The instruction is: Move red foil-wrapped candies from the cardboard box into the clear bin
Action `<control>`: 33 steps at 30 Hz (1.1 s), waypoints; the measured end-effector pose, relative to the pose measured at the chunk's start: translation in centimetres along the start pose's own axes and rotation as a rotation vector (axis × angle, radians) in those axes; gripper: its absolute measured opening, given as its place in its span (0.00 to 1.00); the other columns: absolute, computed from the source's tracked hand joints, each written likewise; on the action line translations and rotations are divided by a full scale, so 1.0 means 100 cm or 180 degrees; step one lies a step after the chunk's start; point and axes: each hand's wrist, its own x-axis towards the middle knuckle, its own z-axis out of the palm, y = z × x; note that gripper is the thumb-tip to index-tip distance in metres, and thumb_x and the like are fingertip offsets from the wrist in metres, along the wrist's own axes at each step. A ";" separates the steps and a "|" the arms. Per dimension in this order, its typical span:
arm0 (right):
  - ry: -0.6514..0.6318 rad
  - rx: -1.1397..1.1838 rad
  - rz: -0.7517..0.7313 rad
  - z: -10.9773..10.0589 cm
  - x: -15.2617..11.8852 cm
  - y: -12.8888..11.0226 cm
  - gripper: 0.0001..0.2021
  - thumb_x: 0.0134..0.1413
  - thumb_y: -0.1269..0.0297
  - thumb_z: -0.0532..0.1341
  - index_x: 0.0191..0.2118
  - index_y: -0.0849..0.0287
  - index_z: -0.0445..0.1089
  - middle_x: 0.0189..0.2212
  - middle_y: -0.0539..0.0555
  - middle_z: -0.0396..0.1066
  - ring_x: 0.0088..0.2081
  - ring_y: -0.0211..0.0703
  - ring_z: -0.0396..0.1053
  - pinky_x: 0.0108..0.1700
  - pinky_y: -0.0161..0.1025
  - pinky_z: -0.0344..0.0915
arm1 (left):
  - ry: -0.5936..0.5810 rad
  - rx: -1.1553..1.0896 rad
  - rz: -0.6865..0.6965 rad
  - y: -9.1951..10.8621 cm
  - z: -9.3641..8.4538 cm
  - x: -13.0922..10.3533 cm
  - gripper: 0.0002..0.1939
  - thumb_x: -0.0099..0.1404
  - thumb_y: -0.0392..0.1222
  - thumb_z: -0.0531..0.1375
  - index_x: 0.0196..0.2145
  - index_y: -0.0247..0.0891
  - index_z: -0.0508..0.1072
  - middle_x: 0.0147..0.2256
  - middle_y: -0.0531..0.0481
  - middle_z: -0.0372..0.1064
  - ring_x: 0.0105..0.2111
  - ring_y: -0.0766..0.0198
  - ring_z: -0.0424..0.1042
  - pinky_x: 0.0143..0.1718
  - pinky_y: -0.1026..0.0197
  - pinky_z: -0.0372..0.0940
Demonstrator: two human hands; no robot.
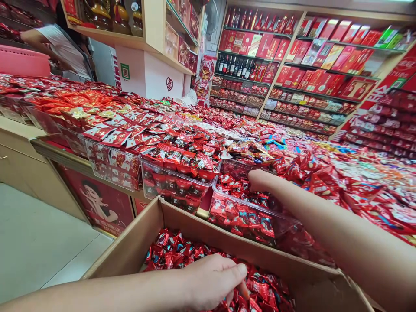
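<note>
My left hand point(217, 279) curls loosely over red candies point(172, 251) in the box point(260, 249), pinch unclear; my right hand point(258, 180) dips into a bin point(247, 201), grip hidden. Wrapper lettering looks too small to read.

Red wrappers with blue patches point(182, 249), plain brown cardboard box point(253, 245), solid pink basket point(24, 61)

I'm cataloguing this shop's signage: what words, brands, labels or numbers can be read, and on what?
"囍" (probable; small): dark red heart outline on the white wall.
Green-framed sign: a code-like square, no readable words.
Red poster picturing a person: pale characters, too blurred.
Red-and-black candy wrappers in a clear plastic bin: white characters, too small.
Dark glass bottles: labels too small.
No brand or number is legible.
</note>
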 end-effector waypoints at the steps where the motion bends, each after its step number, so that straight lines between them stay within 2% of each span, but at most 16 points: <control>1: -0.0029 -0.0037 0.0009 0.001 0.000 0.000 0.09 0.54 0.65 0.54 0.38 0.64 0.64 0.36 0.54 0.65 0.35 0.39 0.65 0.36 0.39 0.63 | 0.0019 -0.0025 -0.0035 0.001 0.000 0.000 0.26 0.59 0.55 0.41 0.31 0.34 0.72 0.18 0.55 0.54 0.17 0.72 0.50 0.20 0.68 0.49; 5: -0.0177 -0.0193 0.0055 0.001 0.001 0.000 0.07 0.53 0.66 0.55 0.34 0.64 0.65 0.33 0.52 0.66 0.34 0.38 0.65 0.36 0.39 0.63 | 0.0044 -0.0114 -0.0081 -0.001 0.000 0.002 0.26 0.58 0.55 0.42 0.30 0.34 0.71 0.17 0.55 0.54 0.16 0.73 0.50 0.19 0.68 0.48; 9: 0.0108 -0.0086 0.0100 -0.020 -0.013 0.000 0.06 0.50 0.68 0.56 0.30 0.66 0.68 0.28 0.56 0.68 0.32 0.42 0.66 0.34 0.38 0.62 | 0.0395 -0.0746 -0.0135 -0.006 -0.003 0.008 0.19 0.57 0.49 0.45 0.30 0.35 0.69 0.21 0.54 0.57 0.18 0.73 0.53 0.18 0.68 0.48; 11: 0.0397 0.0036 0.0052 -0.037 -0.036 -0.005 0.09 0.52 0.67 0.53 0.33 0.64 0.69 0.30 0.58 0.69 0.34 0.45 0.66 0.35 0.38 0.60 | 0.0514 -0.1337 -0.0202 -0.006 -0.006 0.010 0.14 0.55 0.41 0.46 0.31 0.35 0.68 0.25 0.53 0.58 0.20 0.72 0.57 0.19 0.68 0.50; 13: 0.0742 0.0324 -0.0137 -0.047 -0.071 -0.014 0.12 0.55 0.63 0.48 0.39 0.58 0.66 0.34 0.54 0.68 0.34 0.42 0.66 0.35 0.37 0.59 | 0.0490 -0.1932 -0.0257 -0.004 -0.007 0.011 0.13 0.52 0.34 0.45 0.32 0.33 0.67 0.27 0.52 0.59 0.21 0.72 0.60 0.20 0.67 0.52; 14: 0.1188 0.0868 -0.0406 -0.047 -0.091 -0.021 0.11 0.53 0.61 0.50 0.38 0.57 0.67 0.33 0.52 0.69 0.32 0.41 0.66 0.34 0.35 0.59 | 0.0458 -0.2171 -0.0285 -0.003 -0.008 0.011 0.13 0.51 0.32 0.45 0.32 0.33 0.66 0.27 0.51 0.60 0.21 0.72 0.61 0.21 0.67 0.52; 15: 0.1461 0.1422 -0.0609 -0.043 -0.112 -0.028 0.10 0.51 0.59 0.52 0.35 0.55 0.68 0.30 0.51 0.69 0.30 0.40 0.66 0.32 0.34 0.60 | 0.0434 -0.2345 -0.0301 -0.001 -0.007 0.011 0.13 0.50 0.31 0.46 0.32 0.32 0.66 0.28 0.51 0.60 0.22 0.72 0.61 0.23 0.67 0.53; 16: 0.1433 0.1898 -0.0779 -0.035 -0.131 -0.036 0.09 0.49 0.58 0.54 0.33 0.54 0.68 0.27 0.51 0.69 0.27 0.40 0.65 0.28 0.34 0.60 | 0.0415 -0.2435 -0.0299 0.000 -0.007 0.011 0.12 0.50 0.30 0.47 0.32 0.32 0.66 0.27 0.51 0.60 0.22 0.72 0.62 0.24 0.67 0.54; 18: 0.0843 0.2635 -0.0743 -0.008 -0.161 -0.051 0.06 0.47 0.60 0.56 0.31 0.53 0.68 0.22 0.51 0.68 0.21 0.38 0.63 0.21 0.33 0.58 | 0.0393 -0.2400 -0.0224 0.000 -0.004 0.011 0.10 0.49 0.30 0.52 0.32 0.31 0.66 0.27 0.52 0.61 0.23 0.72 0.63 0.26 0.66 0.55; 19: 0.0588 0.2961 -0.0658 0.009 -0.171 -0.058 0.06 0.45 0.60 0.58 0.32 0.53 0.68 0.23 0.51 0.68 0.22 0.39 0.62 0.21 0.33 0.58 | 0.0375 -0.2329 -0.0160 -0.001 -0.002 0.011 0.10 0.49 0.31 0.54 0.32 0.31 0.66 0.27 0.52 0.62 0.23 0.72 0.63 0.27 0.66 0.56; 22: -0.0198 0.3949 -0.0433 0.055 -0.182 -0.071 0.07 0.45 0.60 0.59 0.31 0.55 0.67 0.23 0.50 0.66 0.23 0.38 0.61 0.24 0.32 0.57 | 0.0379 -0.2167 -0.0073 -0.006 0.004 0.013 0.12 0.47 0.35 0.59 0.32 0.30 0.67 0.26 0.51 0.64 0.21 0.73 0.63 0.29 0.64 0.58; 24: -0.0623 0.4707 -0.0296 0.072 -0.181 -0.074 0.08 0.47 0.58 0.58 0.30 0.57 0.65 0.21 0.49 0.63 0.23 0.35 0.58 0.24 0.31 0.56 | 0.0406 -0.2116 -0.0154 -0.008 0.007 0.014 0.14 0.47 0.37 0.60 0.32 0.29 0.67 0.25 0.50 0.66 0.21 0.73 0.64 0.28 0.64 0.59; 26: -0.0879 0.5360 -0.0183 0.079 -0.181 -0.072 0.10 0.47 0.58 0.58 0.30 0.59 0.63 0.21 0.47 0.60 0.22 0.32 0.56 0.24 0.29 0.56 | 0.0391 -0.2065 -0.0221 -0.009 0.009 0.015 0.15 0.47 0.38 0.61 0.33 0.29 0.68 0.25 0.49 0.67 0.21 0.73 0.64 0.28 0.64 0.59; 28: -0.0928 0.5726 -0.0174 0.078 -0.183 -0.069 0.10 0.46 0.58 0.59 0.29 0.60 0.61 0.21 0.47 0.59 0.22 0.31 0.56 0.25 0.29 0.56 | 0.0341 -0.2009 -0.0181 -0.007 0.008 0.015 0.15 0.48 0.39 0.60 0.34 0.29 0.68 0.26 0.48 0.67 0.21 0.73 0.64 0.27 0.65 0.59; 33: -0.0704 0.5770 -0.0288 0.077 -0.185 -0.067 0.10 0.46 0.58 0.59 0.29 0.61 0.63 0.21 0.48 0.61 0.22 0.31 0.56 0.25 0.30 0.57 | 0.0073 -0.2006 -0.0017 -0.004 0.003 0.015 0.14 0.52 0.40 0.58 0.35 0.30 0.66 0.28 0.47 0.67 0.26 0.69 0.67 0.27 0.65 0.58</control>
